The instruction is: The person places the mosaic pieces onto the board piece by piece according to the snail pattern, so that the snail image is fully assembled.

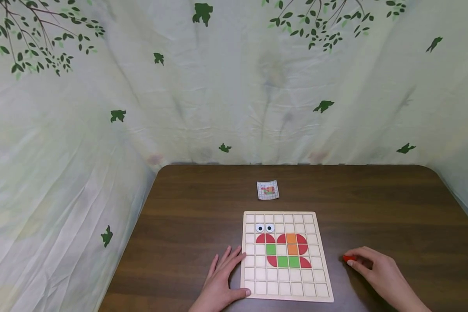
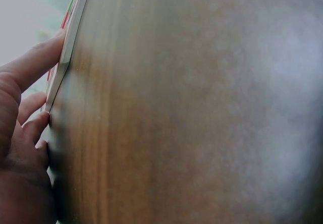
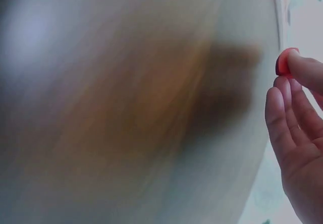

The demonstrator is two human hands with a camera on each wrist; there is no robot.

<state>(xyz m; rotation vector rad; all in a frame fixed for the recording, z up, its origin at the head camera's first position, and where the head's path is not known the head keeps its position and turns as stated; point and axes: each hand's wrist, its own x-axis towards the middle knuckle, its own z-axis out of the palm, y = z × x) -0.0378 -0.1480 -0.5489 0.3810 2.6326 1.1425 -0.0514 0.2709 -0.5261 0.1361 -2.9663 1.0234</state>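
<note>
A pale grid board with square cells lies on the table. Red quarter-round tiles, green square tiles, orange square tiles and two googly-eye tiles sit in its cells. My left hand rests at the board's left edge, its fingers spread and the thumb at the near left corner. To the right of the board, my right hand pinches a red tile between thumb and fingers. Much of that tile is covered by the fingertips.
Beyond the board lies a small picture card showing a coloured figure on a grid. The brown wooden table reaches back to a pale curtain printed with leaves, which also hangs along the left and right sides.
</note>
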